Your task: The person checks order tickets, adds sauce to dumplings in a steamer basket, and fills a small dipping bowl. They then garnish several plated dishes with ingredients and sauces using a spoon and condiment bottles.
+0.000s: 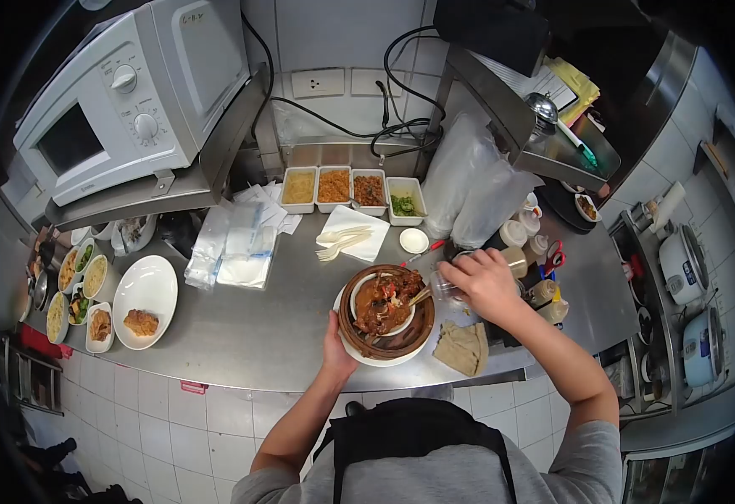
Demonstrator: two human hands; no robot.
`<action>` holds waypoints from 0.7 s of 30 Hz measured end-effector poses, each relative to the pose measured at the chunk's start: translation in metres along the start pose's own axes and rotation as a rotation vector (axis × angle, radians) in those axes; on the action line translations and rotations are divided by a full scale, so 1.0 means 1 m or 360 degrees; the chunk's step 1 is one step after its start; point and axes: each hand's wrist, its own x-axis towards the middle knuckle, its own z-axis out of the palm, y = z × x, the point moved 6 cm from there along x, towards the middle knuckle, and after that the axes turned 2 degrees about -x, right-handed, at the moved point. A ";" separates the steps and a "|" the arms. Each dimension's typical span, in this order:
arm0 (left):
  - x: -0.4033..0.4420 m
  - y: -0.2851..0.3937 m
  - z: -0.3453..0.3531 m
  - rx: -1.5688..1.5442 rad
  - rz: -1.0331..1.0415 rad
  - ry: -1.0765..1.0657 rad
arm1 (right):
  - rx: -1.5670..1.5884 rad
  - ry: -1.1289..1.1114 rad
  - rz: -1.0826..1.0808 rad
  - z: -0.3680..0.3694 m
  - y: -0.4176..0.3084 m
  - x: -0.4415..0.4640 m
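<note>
A brown clay-coloured bowl (424,332) stands on a white plate (405,357) near the counter's front edge. Inside it is dark stewed meat (377,316) in brown sauce with red bits, in a white-rimmed inner dish. A utensil handle (420,296) leans out at the right. My left hand (336,349) grips the left side of the plate and bowl, thumb along the edge. To the right, my right hand (482,281) curls its fingers over a clear plastic container (445,290), partly hidden beneath the hand. A folded beige cloth (461,349) lies below it.
Tubs of toppings (334,186) line the back. Wooden forks (344,242) rest on napkins, beside a small white dish (414,241). Squeeze bottles (514,233) and red scissors (554,256) crowd the right. An oval plate (155,281) and a microwave (107,109) are left.
</note>
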 end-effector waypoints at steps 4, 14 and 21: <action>-0.002 -0.002 0.004 0.0008 -0.0030 0.0012 | -0.0034 0.0041 0.0018 0.006 -0.008 0.018; -0.007 -0.004 0.012 0.0043 0.0011 -0.0034 | 0.0936 0.0242 0.0651 -0.007 0.058 -0.020; -0.028 0.008 0.023 0.0226 0.0072 -0.0153 | 0.0717 0.0568 0.1122 -0.043 0.156 -0.085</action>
